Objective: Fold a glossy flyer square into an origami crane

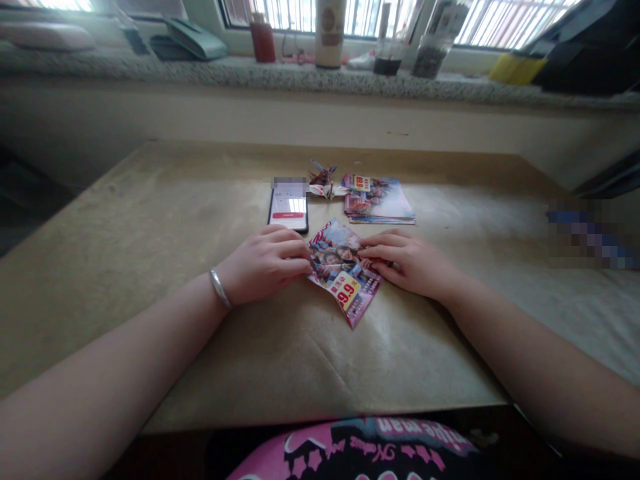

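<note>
A folded colourful flyer (343, 270) with a yellow price tag lies on the tan table (175, 220) in front of me. My left hand (265, 261), a silver bangle on its wrist, curls its fingers onto the flyer's left edge. My right hand (407, 260) presses flat, fingers together, on the flyer's right edge. Both hands rest on the table, holding the paper down.
A phone (289, 207) with a lit screen lies just beyond the flyer. A folded paper crane (324, 181) and a stack of flyers (377, 200) sit behind it. Bottles and jars (330, 33) line the stone windowsill. A blurred patch covers something at the right.
</note>
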Demonstrator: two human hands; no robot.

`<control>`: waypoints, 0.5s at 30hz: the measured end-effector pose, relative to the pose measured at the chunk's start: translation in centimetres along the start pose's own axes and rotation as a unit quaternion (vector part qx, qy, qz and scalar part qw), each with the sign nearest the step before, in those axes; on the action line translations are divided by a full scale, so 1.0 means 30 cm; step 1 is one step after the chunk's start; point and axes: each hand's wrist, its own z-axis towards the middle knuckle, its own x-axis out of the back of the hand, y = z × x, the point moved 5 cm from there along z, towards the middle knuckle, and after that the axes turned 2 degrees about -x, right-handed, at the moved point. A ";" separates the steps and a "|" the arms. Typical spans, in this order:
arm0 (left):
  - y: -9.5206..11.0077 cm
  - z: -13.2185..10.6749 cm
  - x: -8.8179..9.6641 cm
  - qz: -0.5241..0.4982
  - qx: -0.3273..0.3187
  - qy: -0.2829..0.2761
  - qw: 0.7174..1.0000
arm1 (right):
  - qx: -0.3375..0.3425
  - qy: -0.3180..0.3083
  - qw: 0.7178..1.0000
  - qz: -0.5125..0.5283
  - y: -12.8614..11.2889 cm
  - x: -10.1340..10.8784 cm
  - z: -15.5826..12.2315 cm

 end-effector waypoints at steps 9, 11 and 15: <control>-0.051 -0.023 -0.006 0.058 0.090 -0.003 0.994 | 0.032 0.000 0.998 0.047 0.003 0.020 -0.006; -0.050 -0.022 -0.006 0.085 0.097 -0.001 0.992 | 0.037 0.003 0.999 0.038 0.007 0.018 -0.005; -0.026 -0.011 0.002 0.140 0.078 0.000 0.987 | 0.043 -0.002 0.999 0.009 0.010 0.008 -0.004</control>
